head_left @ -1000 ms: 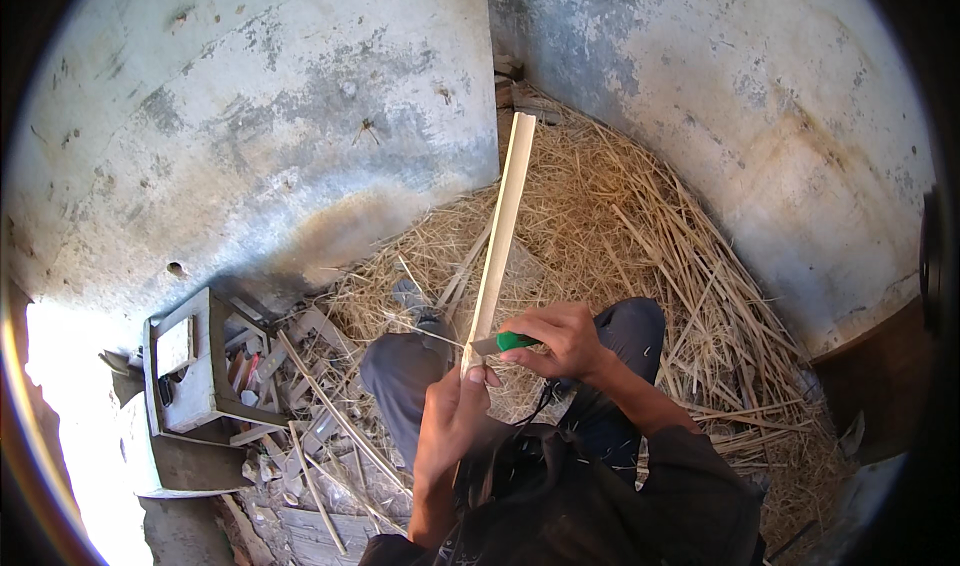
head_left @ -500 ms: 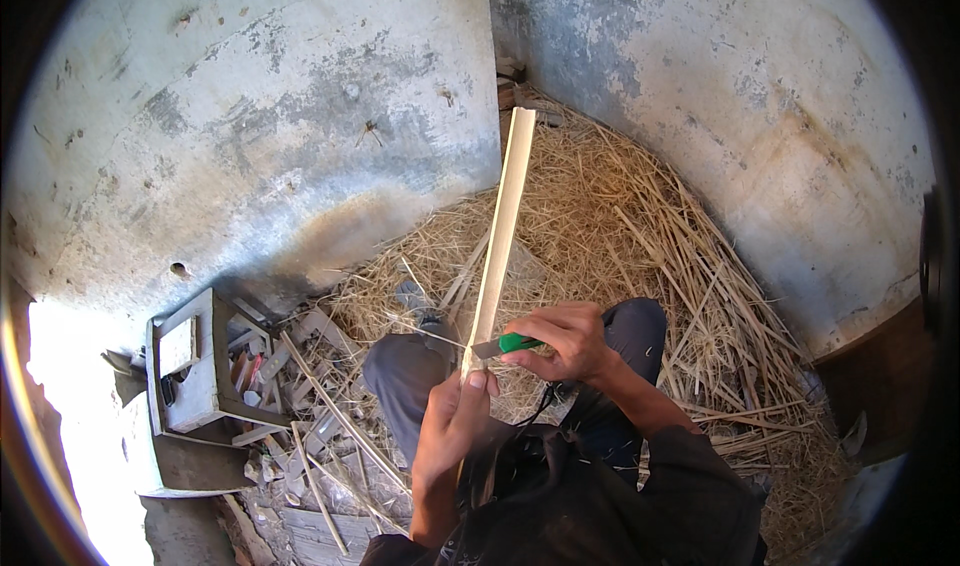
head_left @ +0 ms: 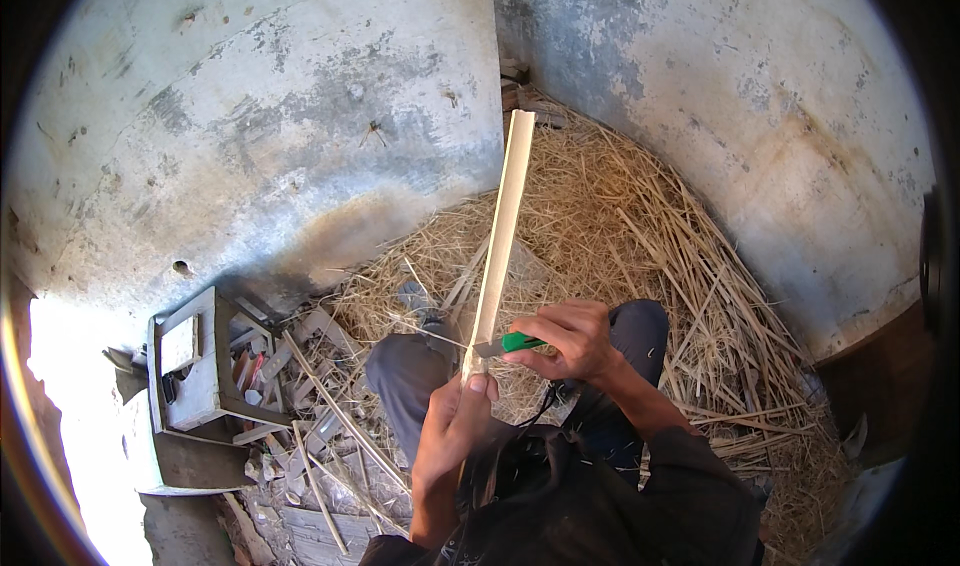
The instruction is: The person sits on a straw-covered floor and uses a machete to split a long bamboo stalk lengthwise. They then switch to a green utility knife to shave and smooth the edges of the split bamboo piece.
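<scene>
A long, pale split bamboo strip (head_left: 506, 216) rises away from me between my knees, its hollow inner face showing. My left hand (head_left: 456, 418) is closed around its near part, thumb lying along the top. In my right hand (head_left: 572, 338) is a knife (head_left: 517, 342) with a green handle, the fingers wrapped round it. Its flat grey blade meets the strip just beyond my left thumb. A thin pale sliver sticks out to the left at that spot. Below my left hand, the strip's near end is hard to make out.
Straw-like shavings (head_left: 590, 196) cover the floor ahead, with long thin strips (head_left: 700, 276) piled along the right wall. At left, an overturned wooden stool (head_left: 190, 371) lies among scraps. Peeling walls (head_left: 300, 106) enclose the corner. My knees (head_left: 405, 376) flank the strip.
Almost nothing differs. The whole view has shifted very slightly; both hands keep their grips and the blade stays at the same place on the strip.
</scene>
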A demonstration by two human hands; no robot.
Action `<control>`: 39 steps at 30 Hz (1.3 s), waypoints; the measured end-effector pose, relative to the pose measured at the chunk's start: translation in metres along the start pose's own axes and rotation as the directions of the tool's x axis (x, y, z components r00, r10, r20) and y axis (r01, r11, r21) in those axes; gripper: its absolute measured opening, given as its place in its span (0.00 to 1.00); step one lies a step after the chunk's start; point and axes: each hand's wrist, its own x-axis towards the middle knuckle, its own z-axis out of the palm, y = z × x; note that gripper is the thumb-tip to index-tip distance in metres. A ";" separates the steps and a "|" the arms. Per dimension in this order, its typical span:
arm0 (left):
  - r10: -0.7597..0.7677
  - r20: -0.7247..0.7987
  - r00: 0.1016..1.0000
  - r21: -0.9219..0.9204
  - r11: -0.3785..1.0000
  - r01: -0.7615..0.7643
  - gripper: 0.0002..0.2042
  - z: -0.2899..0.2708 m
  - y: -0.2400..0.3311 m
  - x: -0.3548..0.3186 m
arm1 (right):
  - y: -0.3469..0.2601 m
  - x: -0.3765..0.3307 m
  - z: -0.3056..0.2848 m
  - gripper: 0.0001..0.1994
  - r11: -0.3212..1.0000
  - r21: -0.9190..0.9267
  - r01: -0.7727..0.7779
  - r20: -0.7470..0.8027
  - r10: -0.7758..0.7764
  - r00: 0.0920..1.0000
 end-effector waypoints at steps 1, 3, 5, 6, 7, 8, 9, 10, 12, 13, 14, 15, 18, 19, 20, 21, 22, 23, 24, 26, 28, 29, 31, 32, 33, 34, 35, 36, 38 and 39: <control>-0.005 0.004 1.000 -0.013 1.000 0.005 0.20 0.000 0.000 0.000 | -0.001 0.001 -0.001 0.16 1.000 -0.012 -0.003 0.007 0.003 1.000; -0.014 0.006 1.000 -0.026 1.000 0.015 0.20 -0.001 0.000 -0.001 | -0.003 0.002 -0.003 0.16 0.999 -0.036 -0.010 0.021 0.011 1.000; -0.025 0.001 1.000 -0.013 1.000 0.025 0.20 -0.001 -0.001 -0.002 | 0.001 0.001 -0.004 0.16 1.000 -0.010 -0.029 0.010 0.029 1.000; -0.030 -0.005 1.000 0.006 1.000 0.030 0.20 -0.002 -0.001 -0.004 | 0.004 -0.001 -0.004 0.15 0.999 0.003 -0.039 0.005 0.039 0.999; -0.036 -0.007 0.999 0.027 0.999 0.036 0.20 -0.002 -0.002 -0.006 | 0.019 -0.007 -0.001 0.15 0.980 0.053 -0.192 -0.114 0.197 0.974; -0.078 0.031 0.997 0.008 0.997 0.077 0.20 -0.005 -0.005 -0.011 | 0.037 -0.013 -0.001 0.15 0.935 0.119 -0.333 -0.223 0.352 0.909; -0.117 0.060 0.991 -0.018 0.993 0.118 0.20 -0.010 -0.010 -0.019 | 0.056 -0.003 -0.017 0.14 0.901 0.083 -0.426 -0.243 0.433 0.868; -0.157 0.097 0.983 -0.040 0.986 0.162 0.20 -0.013 -0.013 -0.025 | 0.070 0.005 -0.032 0.14 0.854 0.047 -0.518 -0.271 0.510 0.816; -0.173 0.059 0.983 -0.087 0.980 0.177 0.19 -0.012 -0.015 -0.027 | 0.073 0.004 -0.039 0.14 0.886 0.094 -0.455 -0.213 0.464 0.860; -0.153 0.039 0.987 -0.081 0.984 0.156 0.19 -0.012 -0.015 -0.025 | 0.071 0.005 -0.039 0.14 0.896 0.126 -0.425 -0.187 0.443 0.877; -0.134 0.019 0.991 -0.076 0.988 0.135 0.19 -0.013 -0.015 -0.024 | 0.063 0.005 -0.035 0.15 0.915 0.154 -0.374 -0.153 0.396 0.905; -0.136 0.004 0.991 -0.070 0.988 0.136 0.19 -0.013 -0.013 -0.023 | 0.050 0.004 -0.026 0.15 0.929 0.183 -0.322 -0.120 0.346 0.930; -0.133 -0.027 0.991 -0.064 0.989 0.131 0.19 -0.012 -0.004 -0.018 | 0.023 0.000 -0.011 0.16 0.959 0.204 -0.195 -0.033 0.206 0.978; -0.134 -0.029 0.991 -0.061 0.989 0.132 0.19 -0.011 -0.001 -0.016 | 0.016 -0.002 -0.006 0.16 0.966 0.203 -0.160 -0.007 0.165 0.986; -0.135 -0.029 0.990 -0.057 0.990 0.133 0.19 -0.010 0.000 -0.016 | 0.012 -0.003 -0.002 0.16 0.970 0.203 -0.133 -0.005 0.137 0.991; -0.096 -0.020 0.995 -0.034 0.995 0.096 0.18 -0.010 -0.003 -0.015 | 0.008 -0.005 0.003 0.16 0.973 0.202 -0.107 -0.002 0.109 0.994; -0.059 -0.010 0.998 -0.012 0.998 0.059 0.18 -0.010 -0.008 -0.012 | 0.005 -0.006 0.006 0.16 0.976 0.202 -0.081 0.000 0.083 0.997; -0.022 0.001 1.000 0.010 1.000 0.022 0.19 -0.010 -0.011 -0.011 | 0.002 -0.005 0.007 0.15 0.972 0.221 -0.086 0.007 0.087 0.996; -0.018 0.000 1.000 0.022 1.000 0.018 0.19 -0.008 -0.012 -0.011 | 0.001 -0.005 0.009 0.16 0.971 0.225 -0.079 0.008 0.079 0.997; -0.010 0.000 1.000 0.040 0.999 0.010 0.19 -0.004 -0.009 -0.010 | 0.001 -0.005 0.009 0.16 0.971 0.231 -0.065 0.014 0.063 0.998; -0.009 -0.004 1.000 0.051 0.999 0.009 0.19 -0.001 -0.007 -0.011 | 0.001 -0.005 0.008 0.16 0.972 0.225 -0.065 0.002 0.066 0.998; -0.007 -0.007 1.000 0.056 0.998 0.008 0.19 0.000 -0.006 -0.011 | 0.001 -0.004 0.007 0.16 0.973 0.223 -0.065 -0.004 0.067 0.998; -0.011 -0.025 1.000 0.081 0.997 0.013 0.19 0.001 -0.005 -0.013 | 0.004 -0.004 0.004 0.16 0.976 0.201 -0.083 -0.006 0.086 0.996; -0.012 -0.035 0.999 0.095 0.995 0.016 0.19 0.001 -0.005 -0.015 | 0.005 -0.003 0.003 0.16 0.977 0.191 -0.092 -0.008 0.095 0.995; -0.017 -0.038 0.999 0.093 0.995 0.020 0.19 0.001 -0.004 -0.016 | 0.006 -0.002 0.003 0.16 0.979 0.189 -0.081 -0.016 0.086 0.996; -0.022 -0.039 0.999 0.092 0.995 0.026 0.19 0.002 -0.002 -0.017 | 0.006 -0.001 0.002 0.16 0.980 0.184 -0.072 -0.025 0.078 0.997; -0.028 -0.039 0.999 0.091 0.995 0.031 0.19 0.002 -0.002 -0.018 | 0.006 -0.001 0.001 0.16 0.982 0.179 -0.064 -0.034 0.071 0.997; -0.026 -0.030 0.999 0.084 0.996 0.028 0.19 0.002 -0.002 -0.018 | 0.006 0.000 0.001 0.16 0.983 0.175 -0.058 -0.032 0.065 0.997; -0.021 -0.013 1.000 0.069 0.997 0.022 0.19 0.000 -0.003 -0.018 | 0.008 0.001 -0.001 0.16 0.985 0.168 -0.046 -0.028 0.051 0.998; -0.024 -0.003 1.000 0.060 0.998 0.024 0.19 -0.001 -0.003 -0.018 | 0.008 0.002 -0.001 0.16 0.987 0.155 -0.036 -0.028 0.041 0.999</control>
